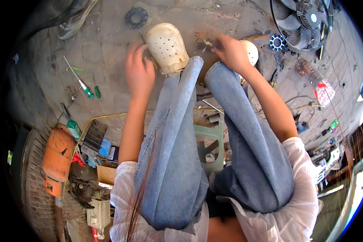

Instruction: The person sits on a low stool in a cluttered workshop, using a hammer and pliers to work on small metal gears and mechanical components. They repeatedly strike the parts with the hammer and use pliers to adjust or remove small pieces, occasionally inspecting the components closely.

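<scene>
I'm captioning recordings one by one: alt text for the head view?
A seated person in blue jeans has the right hand at a small part between two cream clogs, the left hand, blurred, beside the left clog. Around are a fan, a bottle and an orange cylinder.

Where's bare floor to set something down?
Floor between the long tool and left hand, above the small green handle; also left of that tool. Crowded: far right, with the fan, slotted ring and bottle; lower left, around the orange tank.

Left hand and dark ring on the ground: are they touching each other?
Apart. The head view shows a strip of ground between the left hand and the dark ring.
</scene>
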`<state>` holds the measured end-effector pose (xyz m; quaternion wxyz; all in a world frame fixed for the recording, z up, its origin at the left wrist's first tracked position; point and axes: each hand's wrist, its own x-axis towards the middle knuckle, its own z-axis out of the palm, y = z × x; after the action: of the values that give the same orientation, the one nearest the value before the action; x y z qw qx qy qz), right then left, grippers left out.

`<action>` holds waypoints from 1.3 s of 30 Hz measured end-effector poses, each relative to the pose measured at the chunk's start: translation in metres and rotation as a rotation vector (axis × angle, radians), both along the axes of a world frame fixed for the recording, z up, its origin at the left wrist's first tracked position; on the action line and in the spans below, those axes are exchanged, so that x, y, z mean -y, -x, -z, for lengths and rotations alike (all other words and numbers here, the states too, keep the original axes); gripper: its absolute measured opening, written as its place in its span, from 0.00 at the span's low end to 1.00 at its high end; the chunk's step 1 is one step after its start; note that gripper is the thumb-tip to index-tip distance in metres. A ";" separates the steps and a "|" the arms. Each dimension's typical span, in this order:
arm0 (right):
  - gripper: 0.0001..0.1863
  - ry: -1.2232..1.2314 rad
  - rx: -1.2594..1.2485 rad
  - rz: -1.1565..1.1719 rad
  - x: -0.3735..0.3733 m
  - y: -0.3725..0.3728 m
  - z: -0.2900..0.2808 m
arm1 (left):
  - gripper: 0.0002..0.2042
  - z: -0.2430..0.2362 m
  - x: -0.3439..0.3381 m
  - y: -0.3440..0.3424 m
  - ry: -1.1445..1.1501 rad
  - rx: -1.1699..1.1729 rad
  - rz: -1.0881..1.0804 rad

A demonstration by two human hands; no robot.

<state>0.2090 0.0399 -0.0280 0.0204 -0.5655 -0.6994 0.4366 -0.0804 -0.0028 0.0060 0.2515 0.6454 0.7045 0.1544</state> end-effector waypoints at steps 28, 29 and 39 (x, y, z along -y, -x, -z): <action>0.12 -0.066 0.432 -0.131 -0.028 -0.015 0.061 | 0.37 0.033 -0.009 -0.056 0.912 1.727 -0.473; 0.10 -0.071 0.418 -0.118 -0.027 -0.016 0.063 | 0.38 0.033 -0.008 -0.056 0.893 1.732 -0.471; 0.17 -0.055 0.003 -0.008 -0.025 0.045 0.051 | 0.41 0.029 -0.009 -0.058 0.867 1.722 -0.468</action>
<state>0.1642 0.0651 -0.0791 0.0331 -0.5628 -0.7133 0.4165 -0.0222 0.0058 -0.0232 0.8551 0.0100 0.3865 0.3455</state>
